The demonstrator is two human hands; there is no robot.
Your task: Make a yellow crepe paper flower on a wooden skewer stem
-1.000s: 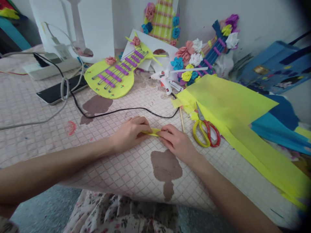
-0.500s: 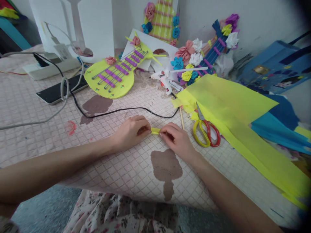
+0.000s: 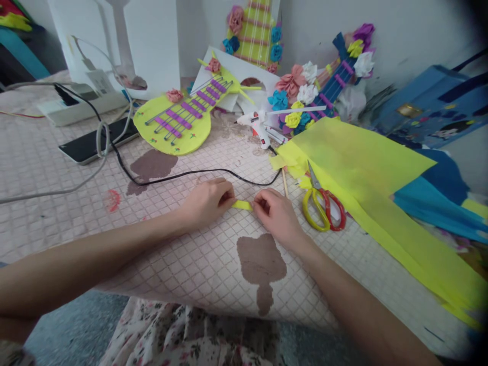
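Observation:
A short yellow paper strip stretches between my hands just over the table's front part. My left hand pinches its left end, with thumb and forefinger pressed together. At the other end, my right hand grips the strip between its fingertips. Both ends are hidden by the fingers. Scissors with one yellow and one red handle lie to the right of my right hand, by large yellow crepe-like sheets. Behind that hand lies a thin wooden stick.
A white glue gun lies farther back, its black cord crossing the table. A yellow paper guitar, a phone and a power strip are on the left. Paper flowers and a blue box stand behind.
The hands have drawn slightly apart, so a little more of the yellow strip shows between them. The strip looks flatter now. Other things lie as before.

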